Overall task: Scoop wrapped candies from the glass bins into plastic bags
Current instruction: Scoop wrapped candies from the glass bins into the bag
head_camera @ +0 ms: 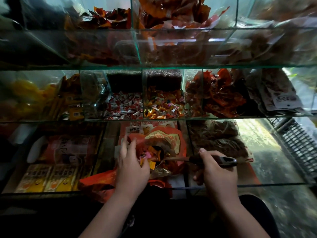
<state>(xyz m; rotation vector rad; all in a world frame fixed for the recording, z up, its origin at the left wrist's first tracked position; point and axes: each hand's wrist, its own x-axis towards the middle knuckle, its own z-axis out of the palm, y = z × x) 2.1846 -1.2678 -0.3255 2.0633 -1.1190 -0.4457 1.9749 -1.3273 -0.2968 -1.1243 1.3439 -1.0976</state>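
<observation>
A red carton (125, 127) in the lowest glass bin (240, 185) bears large Chinese characters along its top and a white panel with three more, too soft to read with certainty. Yellow packets (42, 179) in the lower left corner of that tier also carry Chinese lettering, and a white label (284, 100) on a clear pouch at the right end of the middle tier has blurred writing.

The plastic bag (164, 138), orange-red with a gold print, sits in front of the carton in the middle of the lowest tier, its mouth facing the person. The left hand (132, 166) grips the bag's near-left rim, fingers curled into the plastic. Wrapped candies (151, 164) (yellow, pink and orange) lie just inside, beside those fingers.

The right hand (217, 172) is clamped around the dark handle of the scoop (226, 161). Its long axis runs nearly level, left to right along the bin's front edge. The bowl points left into the bag's mouth, and the handle end sticks out past the hand to the right.

Above, the middle tier holds red-and-white sweets (125, 107) beside orange sweets (163, 109), with crinkled red packets (221, 95) further right. A black crate (300, 143) stands by the right edge. Glass fronts and reflections veil much of the top tier.
</observation>
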